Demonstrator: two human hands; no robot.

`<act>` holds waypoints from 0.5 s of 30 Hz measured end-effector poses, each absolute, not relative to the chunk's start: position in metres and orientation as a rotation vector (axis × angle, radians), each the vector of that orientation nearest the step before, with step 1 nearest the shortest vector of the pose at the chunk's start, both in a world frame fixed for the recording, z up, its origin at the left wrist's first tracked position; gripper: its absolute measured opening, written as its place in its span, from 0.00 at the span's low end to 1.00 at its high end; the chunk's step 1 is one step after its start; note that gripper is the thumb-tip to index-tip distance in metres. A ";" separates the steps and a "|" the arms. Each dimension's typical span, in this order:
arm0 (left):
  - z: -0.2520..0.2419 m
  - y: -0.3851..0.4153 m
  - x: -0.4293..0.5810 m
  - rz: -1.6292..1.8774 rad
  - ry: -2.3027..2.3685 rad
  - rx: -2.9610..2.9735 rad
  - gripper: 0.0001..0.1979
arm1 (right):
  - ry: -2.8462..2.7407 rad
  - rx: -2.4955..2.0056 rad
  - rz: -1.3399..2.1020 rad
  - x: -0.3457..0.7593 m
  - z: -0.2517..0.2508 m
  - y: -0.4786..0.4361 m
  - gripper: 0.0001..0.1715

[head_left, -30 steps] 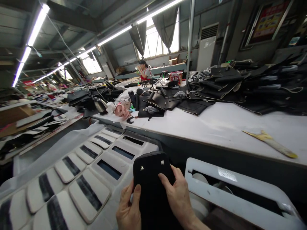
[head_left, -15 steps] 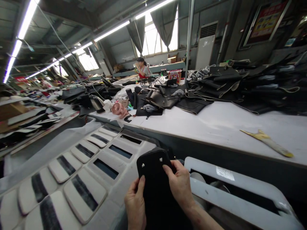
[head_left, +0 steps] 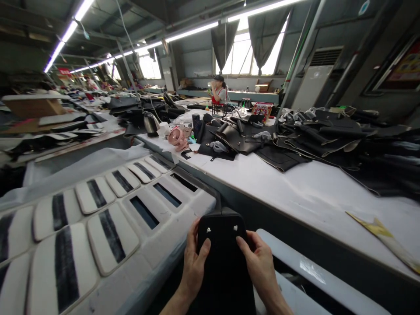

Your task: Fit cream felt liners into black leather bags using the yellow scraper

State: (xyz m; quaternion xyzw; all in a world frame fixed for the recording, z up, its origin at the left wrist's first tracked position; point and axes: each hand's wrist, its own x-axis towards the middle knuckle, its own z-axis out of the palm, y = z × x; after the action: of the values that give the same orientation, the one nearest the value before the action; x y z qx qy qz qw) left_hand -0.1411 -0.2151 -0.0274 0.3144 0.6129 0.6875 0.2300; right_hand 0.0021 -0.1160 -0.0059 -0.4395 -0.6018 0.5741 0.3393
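Note:
Between my hands is a black flat piece (head_left: 223,262), looking like a bag flap, with rounded upper corners and two small shiny metal fittings near its top edge. My left hand (head_left: 196,258) grips its left side, thumb on the face and fingers behind. On the opposite edge my right hand (head_left: 259,258) holds it the same way, its thumb just below the right fitting. The piece's lower end runs out of view at the bottom. To the left, several white rounded panels (head_left: 113,238) with black stripes lie on a pale covered surface.
A long white table (head_left: 295,188) crosses ahead, bearing black leather pieces (head_left: 328,135), a pink fan (head_left: 177,138), a steel kettle (head_left: 151,124) and a yellowed blade-like tool (head_left: 383,238). Low on the right is a pale blue frame (head_left: 315,267). Another person (head_left: 219,89) sits far back.
My view has swung left, so the scene appears shifted right. The black piece now stands straighter before me, and my left hand has come up along its side. Both hands keep hold.

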 end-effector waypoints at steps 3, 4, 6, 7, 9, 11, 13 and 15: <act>-0.011 -0.203 -0.161 1.946 1.589 0.876 0.14 | -1.591 -1.118 1.535 0.006 -0.011 -0.115 0.22; -0.004 -0.198 -0.169 1.914 1.598 0.903 0.14 | -1.613 -1.114 1.537 0.007 -0.013 -0.115 0.22; 0.011 -0.188 -0.187 1.766 1.654 1.010 0.18 | -1.683 -1.109 1.517 0.011 -0.014 -0.113 0.21; 0.018 -0.182 -0.195 1.654 1.677 1.098 0.19 | -1.737 -1.106 1.493 0.013 -0.013 -0.111 0.21; 0.031 -0.172 -0.210 1.389 1.680 1.314 0.21 | -1.873 -1.120 1.395 0.014 -0.009 -0.106 0.22; 0.042 -0.164 -0.221 1.142 1.636 1.492 0.19 | -2.017 -1.100 1.195 0.010 0.000 -0.100 0.27; 0.048 -0.156 -0.229 0.996 1.586 1.561 0.17 | -2.167 -0.981 0.903 0.002 0.009 -0.094 0.31; 0.051 -0.150 -0.233 0.927 1.541 1.552 0.15 | -2.303 -0.792 0.605 -0.009 0.016 -0.092 0.33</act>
State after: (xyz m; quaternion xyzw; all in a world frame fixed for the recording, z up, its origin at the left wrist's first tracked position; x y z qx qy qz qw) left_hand -0.2326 -0.1495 0.0506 0.6061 0.6017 0.3618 0.3738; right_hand -0.0088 -0.0922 0.0164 -0.3001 -0.8723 0.2292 0.3108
